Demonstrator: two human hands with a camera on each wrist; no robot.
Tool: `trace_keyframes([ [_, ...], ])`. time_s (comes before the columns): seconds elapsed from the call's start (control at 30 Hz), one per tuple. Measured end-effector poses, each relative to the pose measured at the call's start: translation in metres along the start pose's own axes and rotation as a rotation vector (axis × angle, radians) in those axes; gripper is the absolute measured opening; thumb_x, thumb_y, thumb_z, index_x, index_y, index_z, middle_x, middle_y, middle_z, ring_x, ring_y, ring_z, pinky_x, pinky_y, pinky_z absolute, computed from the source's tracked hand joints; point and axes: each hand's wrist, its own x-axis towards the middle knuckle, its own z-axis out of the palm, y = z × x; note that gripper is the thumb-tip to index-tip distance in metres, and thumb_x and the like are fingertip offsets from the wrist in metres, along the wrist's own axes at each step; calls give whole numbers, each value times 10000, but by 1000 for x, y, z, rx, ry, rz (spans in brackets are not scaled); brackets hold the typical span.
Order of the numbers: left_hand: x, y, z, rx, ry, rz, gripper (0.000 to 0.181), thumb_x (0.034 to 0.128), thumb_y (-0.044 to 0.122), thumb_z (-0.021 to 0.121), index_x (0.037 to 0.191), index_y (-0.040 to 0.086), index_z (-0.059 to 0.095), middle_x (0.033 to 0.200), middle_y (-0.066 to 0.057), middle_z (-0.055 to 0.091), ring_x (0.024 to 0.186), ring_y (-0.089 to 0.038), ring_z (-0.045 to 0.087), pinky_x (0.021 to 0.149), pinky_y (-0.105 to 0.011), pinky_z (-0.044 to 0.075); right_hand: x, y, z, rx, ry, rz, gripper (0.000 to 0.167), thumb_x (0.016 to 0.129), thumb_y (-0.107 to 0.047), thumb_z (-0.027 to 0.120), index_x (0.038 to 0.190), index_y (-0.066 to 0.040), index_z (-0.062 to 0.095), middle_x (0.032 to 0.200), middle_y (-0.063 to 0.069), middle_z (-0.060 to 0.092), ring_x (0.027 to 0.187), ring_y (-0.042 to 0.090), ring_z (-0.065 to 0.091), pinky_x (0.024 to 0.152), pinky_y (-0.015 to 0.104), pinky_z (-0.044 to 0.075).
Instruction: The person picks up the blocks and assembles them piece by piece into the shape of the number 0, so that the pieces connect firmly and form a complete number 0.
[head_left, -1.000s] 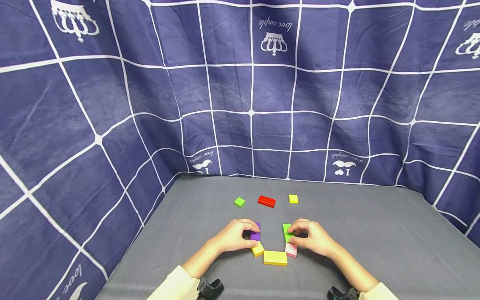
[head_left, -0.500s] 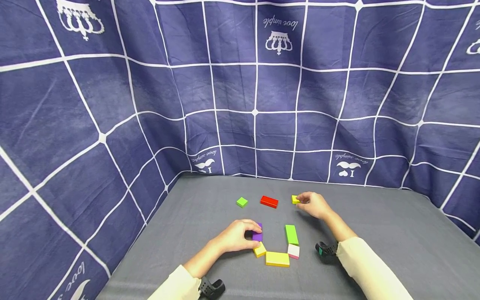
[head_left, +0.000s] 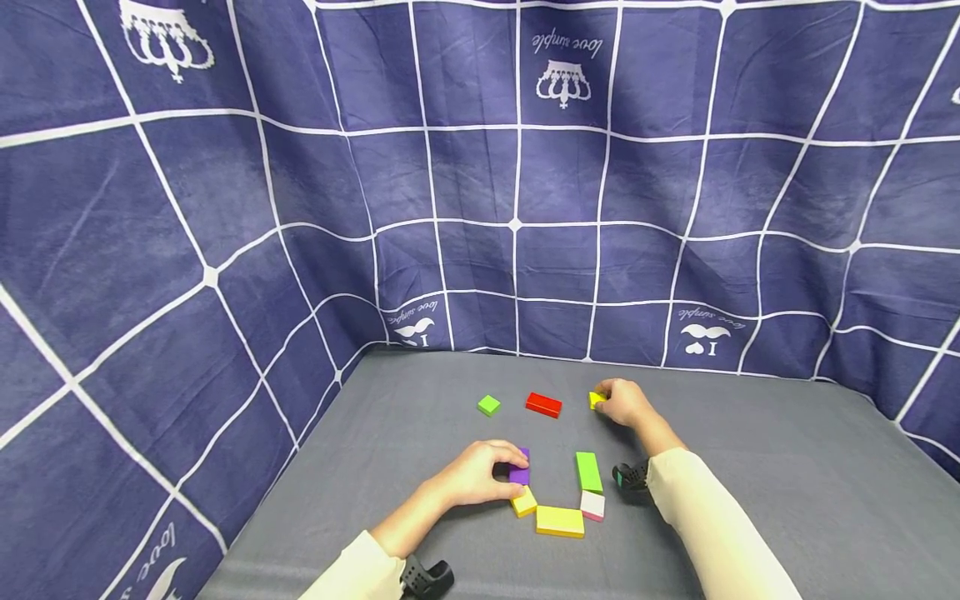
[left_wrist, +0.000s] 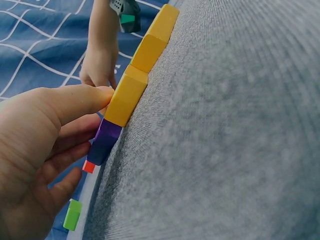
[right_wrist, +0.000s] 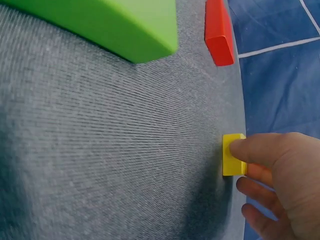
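Observation:
In the head view, my left hand (head_left: 472,477) spans a purple block (head_left: 519,476) and a small yellow-orange block (head_left: 524,502). The left wrist view shows the thumb against the yellow-orange block (left_wrist: 123,100) and fingers beside the purple block (left_wrist: 104,143). At the back right, my right hand (head_left: 630,405) pinches a small yellow block (head_left: 595,399); in the right wrist view its thumb lies on that block (right_wrist: 231,166), which rests on the table. A long yellow block (head_left: 559,522), a pink-white block (head_left: 592,505) and a green block (head_left: 588,472) complete a U-shaped arrangement with the left pair.
A small green block (head_left: 489,405) and a red block (head_left: 543,405) lie farther back on the grey table (head_left: 375,433). A blue checked cloth (head_left: 465,258) hangs behind the table and along its left side.
My right hand has left the long green block, moved back to the small yellow block and closed around it. My left hand stays by the purple block. The head view has shifted slightly.

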Motion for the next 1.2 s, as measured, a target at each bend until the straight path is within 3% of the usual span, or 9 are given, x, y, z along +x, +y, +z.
trace_keyframes([
  [0.17,0,1,0,-9,2,-14,312,795,183,791,1077,60,735,1106,-20,685,1089,-129,607,971,-240,434,-1,0,2,24,21,34,153,751,-67,739,861,31,698,776,108,671,732,278,610,737,447,493],
  [0.3,0,2,0,-17,-1,-27,312,792,186,791,1074,66,737,1109,-17,683,1091,-123,607,968,-238,435,-3,-2,4,32,42,77,191,756,-112,767,858,34,700,833,138,696,795,321,639,775,461,497],
  [0.43,-1,2,0,-24,-7,-35,315,793,189,790,1077,67,737,1112,-18,682,1094,-121,606,970,-236,434,-8,-5,5,61,76,107,233,759,-155,778,867,38,705,798,117,690,759,288,631,729,421,498],
  [0.67,0,3,-1,-20,-7,-52,313,794,196,789,1077,72,739,1113,-15,681,1095,-123,603,970,-247,433,-21,-15,6,144,102,92,225,755,-194,792,836,0,712,697,12,662,619,134,557,572,301,438],
  [1.0,0,2,-1,-11,-14,-58,315,798,199,785,1085,78,738,1119,-7,680,1101,-118,600,973,-253,431,-47,-35,16,236,91,98,178,757,-183,817,816,-47,720,675,-41,626,599,94,532,547,259,419],
  [1.2,0,2,-1,-5,-15,-50,318,802,202,784,1086,69,736,1118,-8,680,1102,-121,600,975,-262,431,-57,-47,20,237,91,96,179,742,-174,830,800,-51,714,665,-44,618,595,89,528,545,245,417],
])
